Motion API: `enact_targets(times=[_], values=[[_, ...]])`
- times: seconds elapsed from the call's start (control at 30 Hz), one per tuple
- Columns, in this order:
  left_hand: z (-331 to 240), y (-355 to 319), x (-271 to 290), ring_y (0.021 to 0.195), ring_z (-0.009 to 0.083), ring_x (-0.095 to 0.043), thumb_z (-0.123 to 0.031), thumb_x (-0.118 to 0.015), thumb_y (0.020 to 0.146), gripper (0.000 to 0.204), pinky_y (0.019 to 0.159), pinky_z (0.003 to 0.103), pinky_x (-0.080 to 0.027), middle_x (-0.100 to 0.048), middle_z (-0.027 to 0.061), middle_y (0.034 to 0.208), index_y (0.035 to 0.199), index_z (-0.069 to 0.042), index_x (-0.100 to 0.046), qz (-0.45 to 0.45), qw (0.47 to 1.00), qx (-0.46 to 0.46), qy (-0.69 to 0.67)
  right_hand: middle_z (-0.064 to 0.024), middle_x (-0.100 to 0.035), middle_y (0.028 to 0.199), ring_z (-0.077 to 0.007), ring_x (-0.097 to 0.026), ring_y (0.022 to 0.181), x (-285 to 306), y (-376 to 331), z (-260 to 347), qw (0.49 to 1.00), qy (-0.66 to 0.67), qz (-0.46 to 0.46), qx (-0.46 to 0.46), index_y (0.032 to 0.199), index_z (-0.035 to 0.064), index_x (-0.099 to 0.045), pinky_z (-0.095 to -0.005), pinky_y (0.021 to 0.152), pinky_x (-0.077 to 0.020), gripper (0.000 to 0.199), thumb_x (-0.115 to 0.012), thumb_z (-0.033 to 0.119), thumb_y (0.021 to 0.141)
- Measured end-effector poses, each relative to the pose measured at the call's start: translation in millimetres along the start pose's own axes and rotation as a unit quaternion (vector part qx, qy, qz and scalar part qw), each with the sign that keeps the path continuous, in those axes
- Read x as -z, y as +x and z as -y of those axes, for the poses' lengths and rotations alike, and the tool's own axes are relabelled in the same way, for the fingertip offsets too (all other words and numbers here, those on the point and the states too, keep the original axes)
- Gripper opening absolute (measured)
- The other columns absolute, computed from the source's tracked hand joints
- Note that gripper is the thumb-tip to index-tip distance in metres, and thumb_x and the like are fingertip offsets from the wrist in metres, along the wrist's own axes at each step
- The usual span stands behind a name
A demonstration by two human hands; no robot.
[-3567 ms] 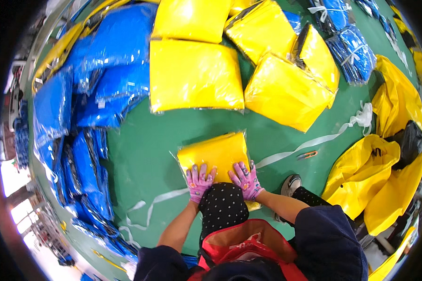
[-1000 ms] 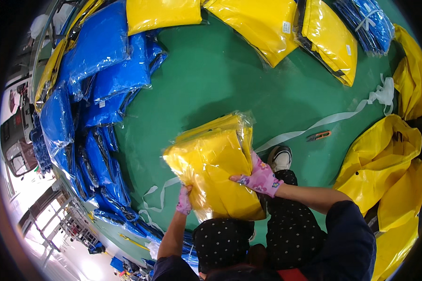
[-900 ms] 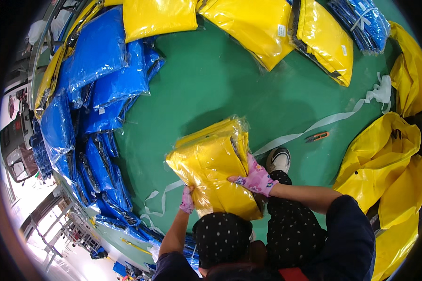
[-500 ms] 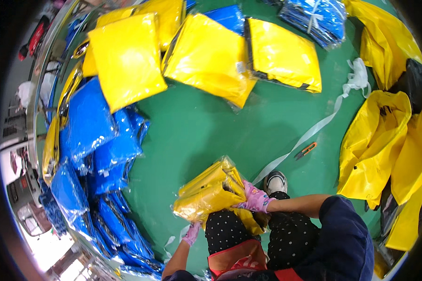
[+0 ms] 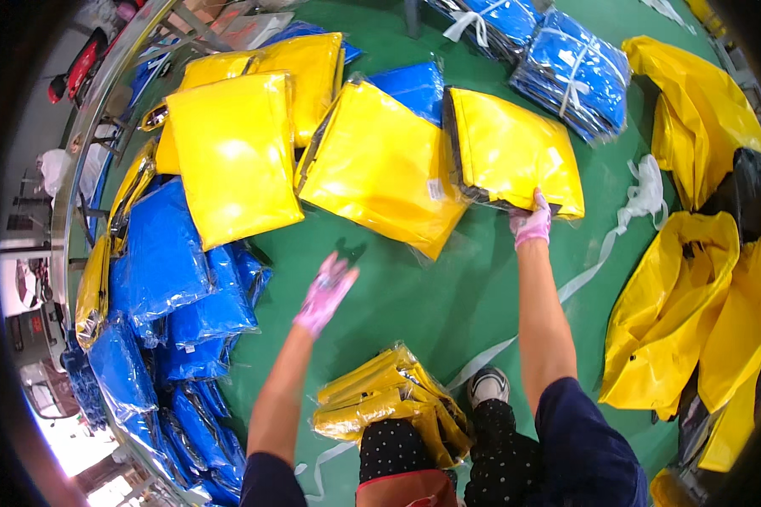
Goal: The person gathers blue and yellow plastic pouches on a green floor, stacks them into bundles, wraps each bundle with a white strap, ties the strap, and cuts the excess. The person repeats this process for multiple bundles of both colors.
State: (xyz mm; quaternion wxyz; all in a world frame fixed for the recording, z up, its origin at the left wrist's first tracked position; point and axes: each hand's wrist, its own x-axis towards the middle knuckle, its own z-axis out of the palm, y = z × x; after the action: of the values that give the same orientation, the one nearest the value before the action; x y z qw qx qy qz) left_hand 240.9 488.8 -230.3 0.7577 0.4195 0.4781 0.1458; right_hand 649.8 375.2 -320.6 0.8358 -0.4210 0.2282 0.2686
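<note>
My right hand (image 5: 532, 225), in a pink glove, grips the near edge of a folded yellow packet (image 5: 511, 148) with dark trim; the thumb lies on top and the other fingers are hidden beneath. My left hand (image 5: 324, 297), also gloved in pink with bare fingertips, is over the green floor, fingers apart and holding nothing. Ahead of it a wide yellow packet (image 5: 380, 165) lies in clear plastic, beside another flat yellow packet (image 5: 232, 160). Against my knee rests a small stack of yellow plastic-wrapped packets (image 5: 380, 389), touched by neither hand.
Blue wrapped packets (image 5: 169, 262) are heaped along the left. A blue bundle (image 5: 573, 76) tied with white strip lies at the far right. White ribbon (image 5: 596, 262) trails across the green floor (image 5: 397, 296). Loose yellow sheeting (image 5: 672, 313) is piled on the right.
Both hands have left the small yellow stack at my knee and reached forward. The right now holds the far yellow packet's edge. My right arm now covers where the orange snips lay.
</note>
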Motion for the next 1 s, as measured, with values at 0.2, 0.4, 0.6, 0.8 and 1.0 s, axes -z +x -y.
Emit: enact_targets(times=[0.2,0.4,0.6,0.8,1.0], values=[[14.6,120.3,4.3,0.111,0.0188,-0.050,-0.029,-0.069,0.080,0.059,0.095,0.032,-0.039,-0.054,0.0068,0.120,0.126,-0.002,-0.046,-0.249,0.942,-0.127,-0.188,0.0092,-0.050,0.059,-0.0015,-0.039,0.043,-59.0,-98.0,48.9,0.955,-0.258,0.137,0.051,0.080,0.0164,-0.058,-0.0178,0.037,-0.0245,0.010,-0.068,0.018,0.080],[15.8,111.8,0.3,0.088,0.0116,-0.058,-0.007,-0.069,0.078,0.036,0.078,0.025,-0.045,-0.062,0.0030,0.103,0.112,-0.004,-0.056,-0.164,0.970,-0.120,-0.133,-0.0126,-0.056,0.115,-0.0219,-0.059,0.099,-82.2,-56.6,110.4,0.864,-0.210,0.453,-0.061,0.116,-0.0022,-0.051,-0.0291,0.076,-0.0515,0.036,-0.062,0.007,0.083],[60.3,85.5,58.9,0.114,0.0282,-0.050,-0.037,-0.038,0.095,0.047,0.093,0.045,-0.044,-0.048,0.0136,0.129,0.131,-0.006,-0.040,-0.128,0.987,-0.084,-0.055,-0.0058,-0.063,0.095,-0.0125,-0.058,0.082,-122.7,-114.5,-34.0,0.687,-0.546,0.454,-0.152,0.105,-0.0027,-0.059,-0.0230,0.077,-0.0459,0.032,-0.064,0.020,0.084],[21.9,39.5,-2.3,0.114,0.0254,-0.050,-0.056,-0.046,0.086,0.069,0.093,0.041,-0.044,-0.048,0.0118,0.129,0.133,-0.007,-0.038,-0.021,0.964,-0.069,-0.256,-0.0070,-0.061,0.105,-0.0126,-0.055,0.087,-42.6,-56.4,-81.6,0.631,-0.641,0.408,0.156,0.117,-0.0006,-0.054,-0.0237,0.077,-0.0441,0.038,-0.061,0.022,0.087],[-22.3,34.2,4.0,0.100,0.0231,-0.059,-0.044,-0.052,0.089,0.054,0.088,0.037,-0.048,-0.057,0.0109,0.119,0.127,-0.006,-0.046,-0.021,0.959,-0.021,-0.282,-0.0083,-0.064,0.098,-0.0185,-0.063,0.083,-133.5,-143.5,-31.8,0.756,-0.509,0.391,-0.129,0.116,0.0062,-0.054,-0.0291,0.075,-0.0516,0.045,-0.055,0.041,0.087]])
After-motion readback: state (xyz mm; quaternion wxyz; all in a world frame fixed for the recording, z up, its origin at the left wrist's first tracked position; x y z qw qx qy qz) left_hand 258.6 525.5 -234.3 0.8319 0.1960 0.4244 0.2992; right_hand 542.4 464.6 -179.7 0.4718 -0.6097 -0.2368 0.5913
